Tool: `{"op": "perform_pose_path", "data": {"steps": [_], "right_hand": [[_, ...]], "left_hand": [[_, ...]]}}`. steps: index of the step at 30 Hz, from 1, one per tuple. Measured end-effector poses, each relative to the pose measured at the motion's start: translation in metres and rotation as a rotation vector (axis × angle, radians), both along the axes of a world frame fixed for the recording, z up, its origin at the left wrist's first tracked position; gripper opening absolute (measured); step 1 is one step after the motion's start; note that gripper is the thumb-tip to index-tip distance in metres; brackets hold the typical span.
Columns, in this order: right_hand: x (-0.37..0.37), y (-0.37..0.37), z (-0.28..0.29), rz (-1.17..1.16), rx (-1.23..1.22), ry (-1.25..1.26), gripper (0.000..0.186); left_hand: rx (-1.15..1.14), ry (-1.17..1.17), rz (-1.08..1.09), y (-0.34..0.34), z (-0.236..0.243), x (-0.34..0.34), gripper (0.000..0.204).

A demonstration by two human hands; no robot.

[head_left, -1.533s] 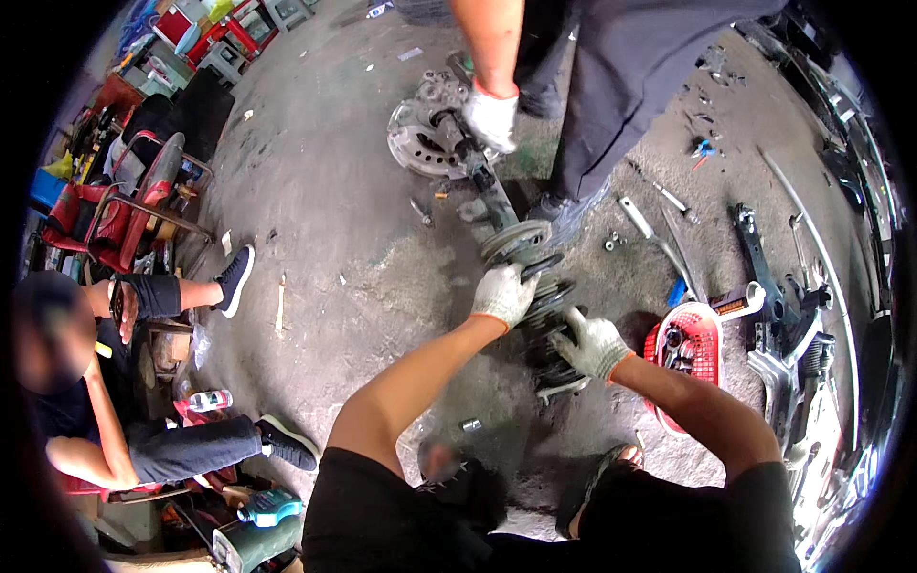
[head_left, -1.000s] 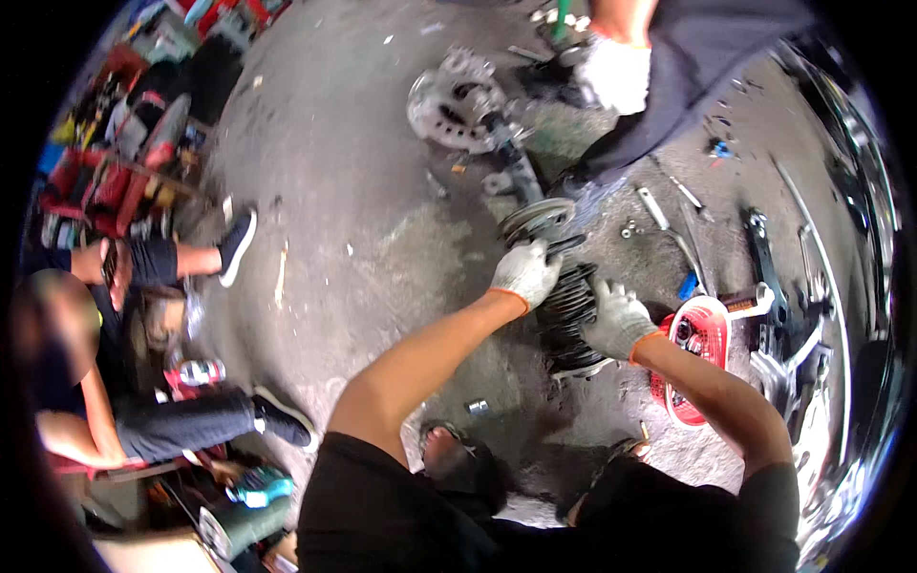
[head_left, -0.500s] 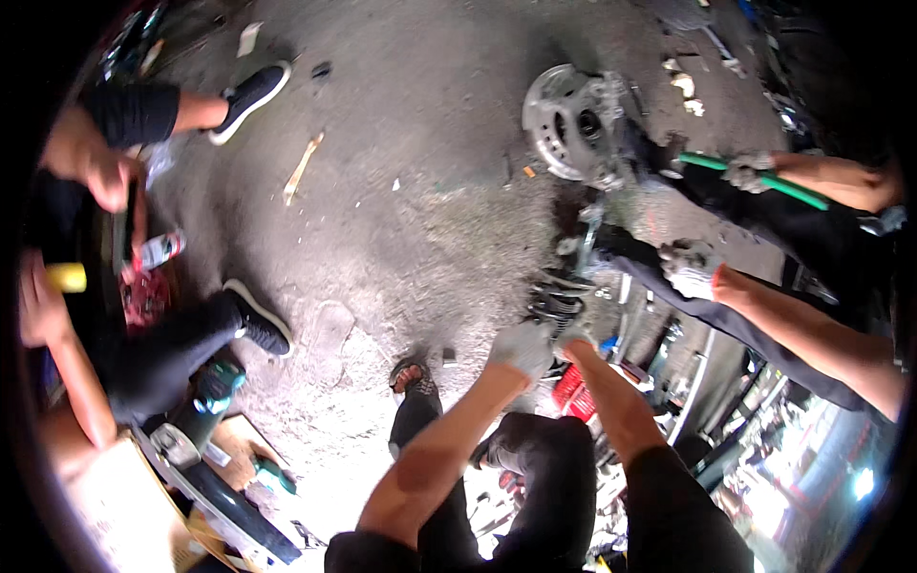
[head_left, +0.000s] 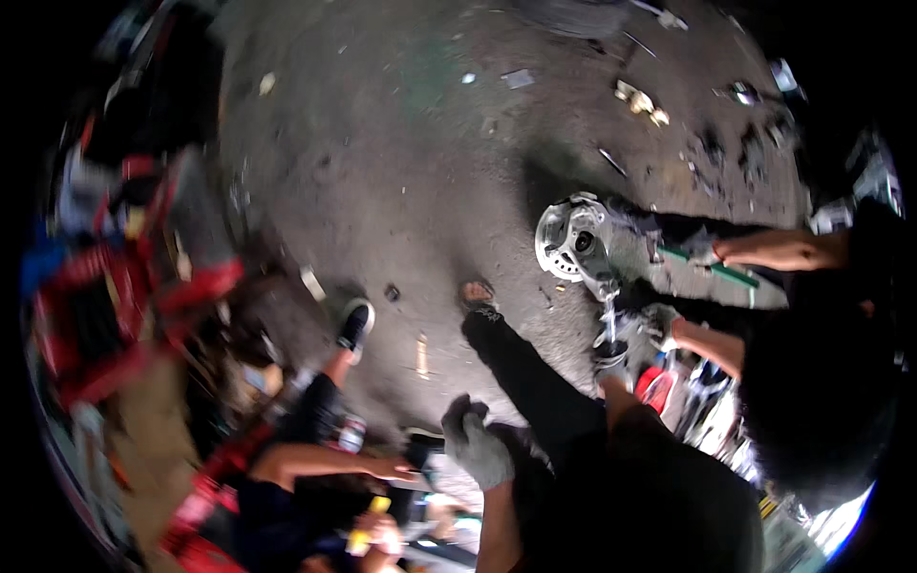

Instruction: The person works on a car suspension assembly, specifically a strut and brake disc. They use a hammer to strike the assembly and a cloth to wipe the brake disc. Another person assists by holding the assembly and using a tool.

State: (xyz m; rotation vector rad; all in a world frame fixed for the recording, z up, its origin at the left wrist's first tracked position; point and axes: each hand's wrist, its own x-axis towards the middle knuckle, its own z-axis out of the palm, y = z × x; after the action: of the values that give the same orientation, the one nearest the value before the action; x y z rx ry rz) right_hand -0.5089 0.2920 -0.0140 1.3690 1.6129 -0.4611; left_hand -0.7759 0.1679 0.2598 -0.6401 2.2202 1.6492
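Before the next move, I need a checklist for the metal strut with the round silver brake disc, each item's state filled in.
1. Grey-gloved left hand free: ok, nothing visible in it.
2. Right hand secure on the strut: cannot tell, small and blurred.
3. Brake disc in view: ok, pierced face showing.
4. Co-worker's gloved hand well clear of the strut: not ok, close beside it.
5. Long green bar held: ok, in the co-worker's other hand.

Car repair workshop by the look: grimy floor (head_left: 382, 191), pale scraps (head_left: 640, 102) upper right, brake disc (head_left: 556, 244) right of centre, red basket (head_left: 655, 387) lower right.
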Motion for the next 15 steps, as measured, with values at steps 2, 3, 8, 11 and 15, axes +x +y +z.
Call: {"op": "perform_pose_path", "data": {"steps": [2,3,8,11,15], "right_hand": [[-0.124,-0.023,0.017,-0.061,-0.050,0.127,0.033],[-0.179,-0.030,0.039,-0.183,-0.046,0.166,0.033],[-0.534,0.017,0.190,-0.184,-0.214,0.637,0.036],[-0.538,0.113,0.168,-0.606,0.207,0.783,0.037],[-0.573,0.184,0.289,-0.918,0.342,0.971,0.033]], "left_hand": [[-0.118,0.111,-0.064,0.024,0.045,-0.079,0.025],[-0.052,0.158,-0.218,0.052,0.069,-0.122,0.023],[-0.077,0.776,-0.625,0.143,0.224,-0.248,0.014],[0.076,0.696,-1.067,0.249,0.213,-0.262,0.021],[0.282,0.545,-1.267,0.333,0.233,-0.329,0.031]]}}
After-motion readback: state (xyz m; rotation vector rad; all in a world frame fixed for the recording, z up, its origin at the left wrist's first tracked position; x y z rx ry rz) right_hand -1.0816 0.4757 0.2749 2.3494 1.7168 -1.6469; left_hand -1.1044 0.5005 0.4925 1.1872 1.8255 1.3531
